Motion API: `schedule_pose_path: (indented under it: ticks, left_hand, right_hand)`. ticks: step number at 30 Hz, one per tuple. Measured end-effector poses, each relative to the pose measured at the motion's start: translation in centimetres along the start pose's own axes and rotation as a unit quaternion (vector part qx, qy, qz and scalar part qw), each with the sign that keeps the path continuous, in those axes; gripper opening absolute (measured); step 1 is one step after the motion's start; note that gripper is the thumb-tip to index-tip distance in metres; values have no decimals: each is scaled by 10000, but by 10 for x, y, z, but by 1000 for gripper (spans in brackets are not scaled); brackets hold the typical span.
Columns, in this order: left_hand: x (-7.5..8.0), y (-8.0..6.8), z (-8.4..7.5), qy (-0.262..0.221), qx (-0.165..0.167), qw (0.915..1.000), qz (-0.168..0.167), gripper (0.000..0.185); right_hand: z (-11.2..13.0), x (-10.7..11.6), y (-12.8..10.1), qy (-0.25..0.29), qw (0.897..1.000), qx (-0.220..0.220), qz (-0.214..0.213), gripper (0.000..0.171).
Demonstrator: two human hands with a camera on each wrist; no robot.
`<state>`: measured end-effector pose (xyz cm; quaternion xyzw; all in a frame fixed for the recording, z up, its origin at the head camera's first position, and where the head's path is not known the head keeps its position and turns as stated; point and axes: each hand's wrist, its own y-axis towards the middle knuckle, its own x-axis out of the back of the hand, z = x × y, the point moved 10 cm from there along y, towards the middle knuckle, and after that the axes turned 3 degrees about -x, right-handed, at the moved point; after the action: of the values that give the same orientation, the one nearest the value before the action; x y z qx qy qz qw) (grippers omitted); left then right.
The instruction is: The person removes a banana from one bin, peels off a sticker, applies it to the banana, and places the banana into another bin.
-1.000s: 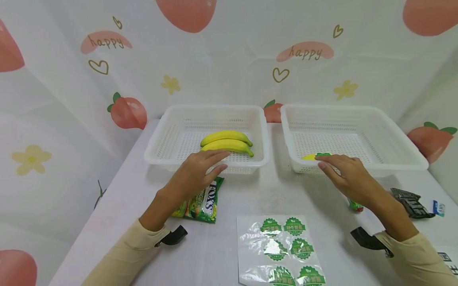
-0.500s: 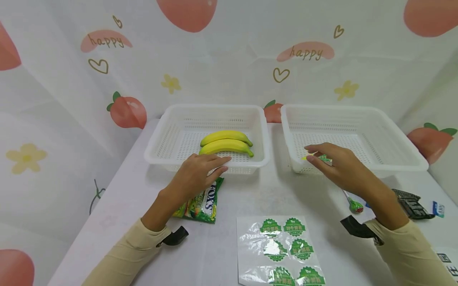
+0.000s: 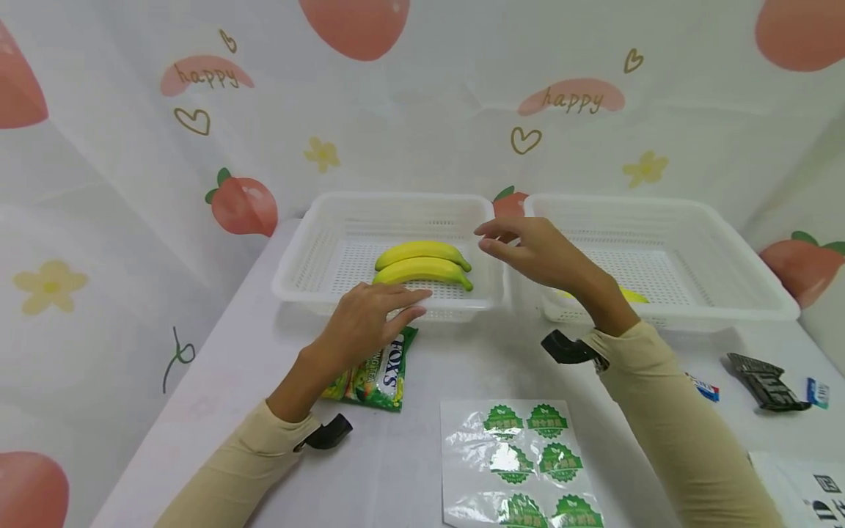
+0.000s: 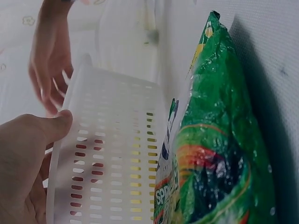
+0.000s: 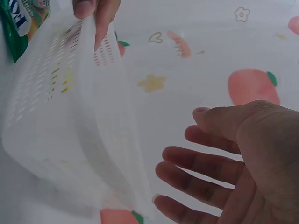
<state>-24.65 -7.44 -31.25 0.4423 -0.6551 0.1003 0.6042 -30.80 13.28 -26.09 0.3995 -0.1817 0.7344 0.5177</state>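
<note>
My left hand [image 3: 359, 323] holds the front rim of the left white plastic basket [image 3: 285, 287], thumb outside and fingers inside, as the left wrist view shows. Two yellow bananas [image 3: 422, 270] lie side by side in this basket. Over the gap between the two baskets, near the left one's right end, hangs my right hand [image 3: 538, 253], its fingers loosely spread and holding nothing. In the right basket [image 3: 746, 282], a yellow thing [image 3: 634, 295] shows behind the front wall, partly hidden by my right forearm. A green FOX'S candy bag [image 3: 383, 374] lies under my left hand.
A sheet of round green stickers [image 3: 515, 477] lies at the front middle. To the right are a black packet [image 3: 769, 383], a small blue packet [image 3: 817, 392], a blue-and-red wrapper [image 3: 703, 387] and a printed white sheet [image 3: 805, 484]. A patterned cloth [image 3: 422, 110] hangs behind.
My right hand has left the front of the right basket and moved up and left toward the left basket. The left hand stays on its rim. The forearm now covers the lollipop.
</note>
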Motion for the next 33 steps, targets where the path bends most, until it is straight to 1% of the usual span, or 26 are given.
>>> schedule_pose_path:
  ticks: [6,11,14,18,22,26,33]
  left_hand:
    - [-1,1,-1,82,-7,10000,-9,37]
    - [0,1,-2,141,-12,9999,-84,36]
    - [-1,0,-2,152,-2,9998,-107,36]
    - [-3,0,0,142,46,9998,-100,36]
    - [-2,0,0,125,51,9998,-118,35]
    - [-1,0,-1,127,57,9998,-123,36]
    - [-2,0,-1,185,50,9997,-144,37]
  right_hand:
    - [6,-29,36,216,9978,-99,616,39]
    - [4,-50,58,599,9909,-458,1118,45]
    - [2,-59,67,809,9865,-679,1248,47]
    - [-3,-71,79,882,9831,-893,1331,48]
    - [-10,-82,86,823,9779,-1210,1493,50]
    - [-14,-91,88,630,9735,-1428,1674,52]
    - [-24,-102,86,615,9563,-2035,2009,55]
